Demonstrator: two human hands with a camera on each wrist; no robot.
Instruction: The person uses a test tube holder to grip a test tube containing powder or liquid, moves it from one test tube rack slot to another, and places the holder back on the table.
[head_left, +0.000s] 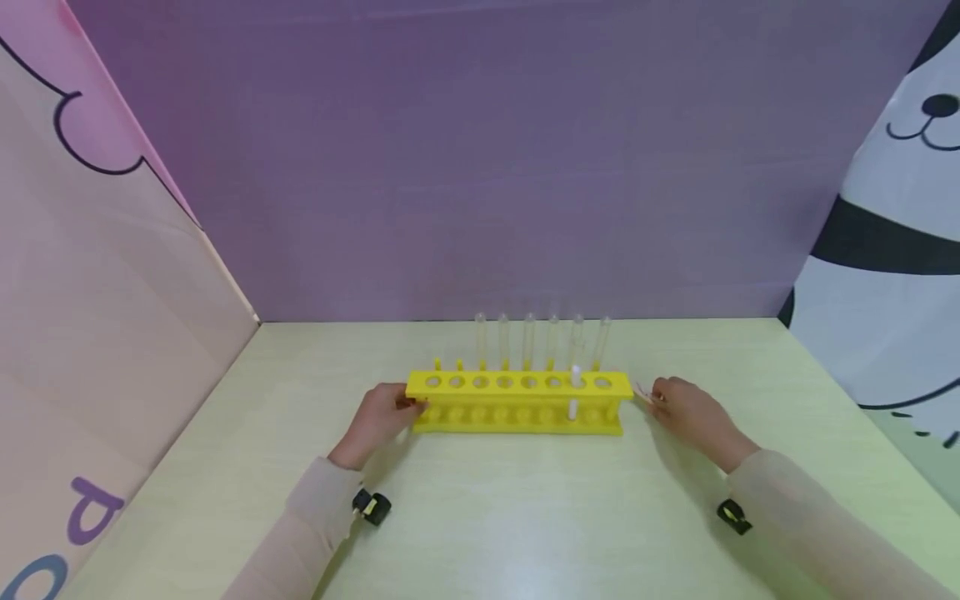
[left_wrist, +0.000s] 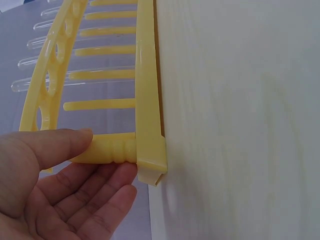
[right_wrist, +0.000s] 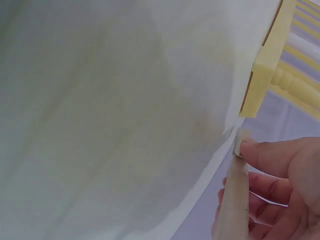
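A yellow test tube rack stands on the table, with a row of round holes along its upper bar. My left hand is at its left end; in the left wrist view the thumb and fingers grip the ribbed end post. Several clear test tubes stand upside down on pegs behind the bar. Something white and slim stands upright in the second hole from the right. Just right of the rack, my right hand pinches a slim, pale, stick-like thing; its kind is unclear.
Two bare yellow pegs show at the back left of the rack. The pale wooden table runs back to a purple cloth wall. Printed cloth panels stand along both sides.
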